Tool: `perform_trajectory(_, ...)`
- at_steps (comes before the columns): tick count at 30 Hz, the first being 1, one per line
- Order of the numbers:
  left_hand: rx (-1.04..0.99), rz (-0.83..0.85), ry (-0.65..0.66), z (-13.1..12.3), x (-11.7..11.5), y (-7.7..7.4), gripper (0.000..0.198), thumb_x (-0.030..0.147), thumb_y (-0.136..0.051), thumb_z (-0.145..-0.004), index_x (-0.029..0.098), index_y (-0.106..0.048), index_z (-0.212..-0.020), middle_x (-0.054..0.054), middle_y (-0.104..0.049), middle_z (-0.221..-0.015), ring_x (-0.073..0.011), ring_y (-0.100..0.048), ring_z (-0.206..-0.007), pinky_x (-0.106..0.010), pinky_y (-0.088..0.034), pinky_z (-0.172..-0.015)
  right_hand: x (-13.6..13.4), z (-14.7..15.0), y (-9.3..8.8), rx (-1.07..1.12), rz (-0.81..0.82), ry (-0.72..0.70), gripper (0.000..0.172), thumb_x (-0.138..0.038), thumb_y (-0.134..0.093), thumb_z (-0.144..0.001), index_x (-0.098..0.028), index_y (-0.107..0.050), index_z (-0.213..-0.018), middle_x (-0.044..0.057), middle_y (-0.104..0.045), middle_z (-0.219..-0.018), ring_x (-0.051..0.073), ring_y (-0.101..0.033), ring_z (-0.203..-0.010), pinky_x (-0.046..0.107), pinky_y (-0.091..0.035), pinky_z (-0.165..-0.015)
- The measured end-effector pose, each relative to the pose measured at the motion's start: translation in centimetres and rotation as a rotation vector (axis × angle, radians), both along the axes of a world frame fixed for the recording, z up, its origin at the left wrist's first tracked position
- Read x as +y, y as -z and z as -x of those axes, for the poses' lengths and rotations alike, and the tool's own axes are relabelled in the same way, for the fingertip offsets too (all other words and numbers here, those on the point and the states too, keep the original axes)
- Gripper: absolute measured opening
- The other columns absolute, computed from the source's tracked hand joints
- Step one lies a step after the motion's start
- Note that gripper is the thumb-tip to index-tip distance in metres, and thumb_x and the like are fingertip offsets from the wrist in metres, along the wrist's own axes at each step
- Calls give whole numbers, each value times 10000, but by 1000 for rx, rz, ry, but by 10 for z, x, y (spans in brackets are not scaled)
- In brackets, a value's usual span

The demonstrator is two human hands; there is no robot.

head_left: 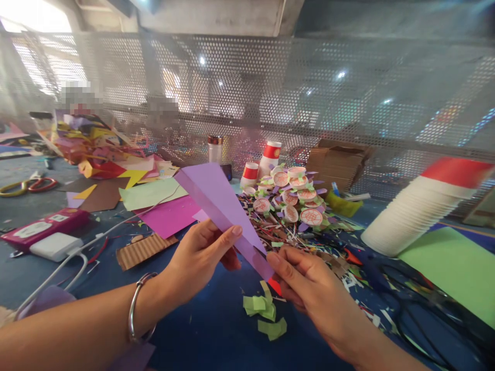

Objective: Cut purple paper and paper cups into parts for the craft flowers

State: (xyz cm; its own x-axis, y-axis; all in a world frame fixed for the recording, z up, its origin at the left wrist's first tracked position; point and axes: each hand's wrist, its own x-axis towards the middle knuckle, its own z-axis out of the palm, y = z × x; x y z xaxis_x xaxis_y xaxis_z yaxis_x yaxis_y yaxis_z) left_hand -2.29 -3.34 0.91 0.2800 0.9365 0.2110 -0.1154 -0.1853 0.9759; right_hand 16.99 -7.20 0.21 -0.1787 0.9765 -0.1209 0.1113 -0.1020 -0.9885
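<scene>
Both forearms are bare, and the left hand [197, 257] wears a thin, seemingly metal bangle [136, 309] at the wrist.

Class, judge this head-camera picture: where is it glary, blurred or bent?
Head view: daylight blows out the top left corner; the stack of paper cups at right is smeared and stretched; the folded purple paper, left hand and right hand are sharp.

The folded lilac sheet [224, 211] is smooth matt paper. The bangle [136, 309] is shiny metal. A corrugated cardboard strip [145, 250] looks rough and ribbed. The stacked cups [417, 206] are matt white paper. The screen [294, 87] is perforated metal.
</scene>
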Motion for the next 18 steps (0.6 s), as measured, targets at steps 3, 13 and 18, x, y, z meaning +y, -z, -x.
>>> perform_trajectory(3, -37, 50, 26, -2, 1, 3, 253, 392, -644, -891, 144, -650, -844, -7, -656, -603, -112, -604, -515, -225, -490, -527, 0, 1, 1, -4, 10, 32, 464, -608, -626, -866, -208, -465, -696, -74, -344, -554, 83, -236, -486, 249, -135, -450)
perform_trajectory(13, -30, 43, 34, -3, -2, 3, 260, 392, -634, -896, 145, -626, -816, -5, -645, -578, -106, -593, -505, -209, -478, -520, 3, -2, -1, -53, -3, -7, 453, -584, -594, -904, -201, -461, -703, -81, -323, -549, 72, -249, -482, 231, -162, -442)
perform_trajectory(18, 30, 13, 20, -2, -3, 4, 285, 413, -621, -905, 147, -627, -802, -9, -643, -554, -107, -580, -494, -207, -457, -513, 4, -4, -1, -75, -26, -40, 465, -596, -565, -918, -197, -463, -701, -83, -319, -543, 74, -239, -488, 236, -164, -442)
